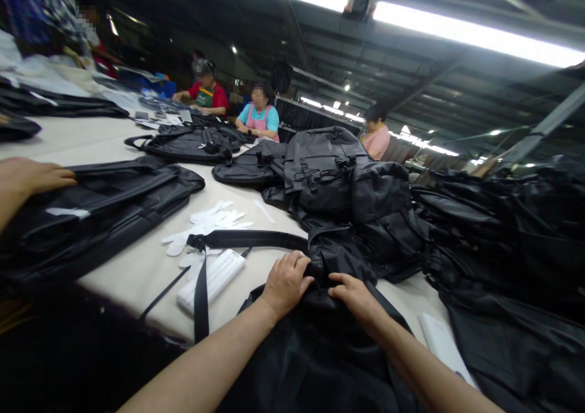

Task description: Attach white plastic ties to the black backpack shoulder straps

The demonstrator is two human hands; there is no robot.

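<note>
The left hand [287,284] and the right hand [355,297] are curling over the top edge of a black nylon bag [315,355] at the bottom centre of the frame; they are close together but not touching, and their fingers seem to be gripping the fabric; the bag is lying with its long axis running from the hands down toward the person, stretching away below both wrists; a black webbing strap [249,239] is leaving the bag just beside the left hand and running leftward across the counter [137,285], so the left hand is the nearer one to it; white gloves [205,223] and a white oblong pack [212,280] are lying beneath that strap; a heap of black bags [512,230] is filling the right of the frame; at the left edge, a co-worker's hand [31,178] is resting on another black bag [100,218]; a person in a teal shirt [259,113] is sitting farther along, upper centre.
</note>
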